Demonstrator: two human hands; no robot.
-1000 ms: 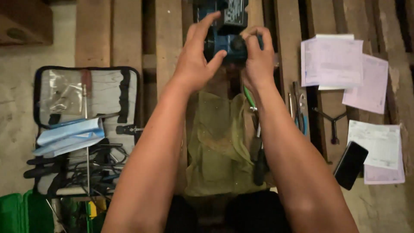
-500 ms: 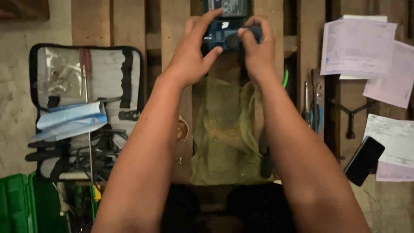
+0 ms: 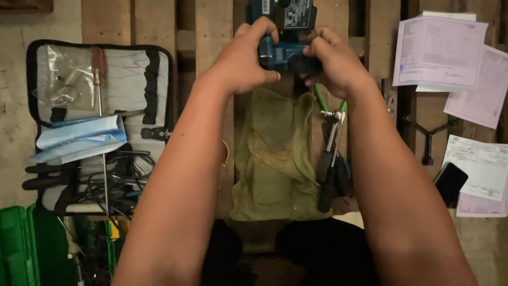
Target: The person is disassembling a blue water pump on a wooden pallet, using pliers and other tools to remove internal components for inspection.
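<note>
1. Standing beside the person, I see both hands raised over a wooden pallet surface (image 3: 211, 32), and they grip one blue and black power tool (image 3: 286, 53) between them, near the top middle of the view.
2. The left hand (image 3: 243, 61) is curled around the left end of the tool; its fingers lie over the top and the thumb presses from below.
3. The right hand (image 3: 333, 61) is also closed around the tool, on the right end, with the fingers folded over it.
4. Under the hands, an olive green cloth (image 3: 275, 159) lies flat on the wood, with brownish stains in its middle.
5. Just beside the cloth, on its right edge, are pliers with black handles (image 3: 328, 164), and a thin green piece (image 3: 320, 98) shows above them.
6. To the left lies an open tool case (image 3: 100, 122) with screwdrivers, cables and a folded light blue paper (image 3: 79, 139) inside.
7. A green box (image 3: 21, 249) sits in the bottom left corner.
8. To the right, several printed paper sheets (image 3: 439, 53) lie on the wood, and a black phone (image 3: 450, 182) rests near the lower sheets.
</note>
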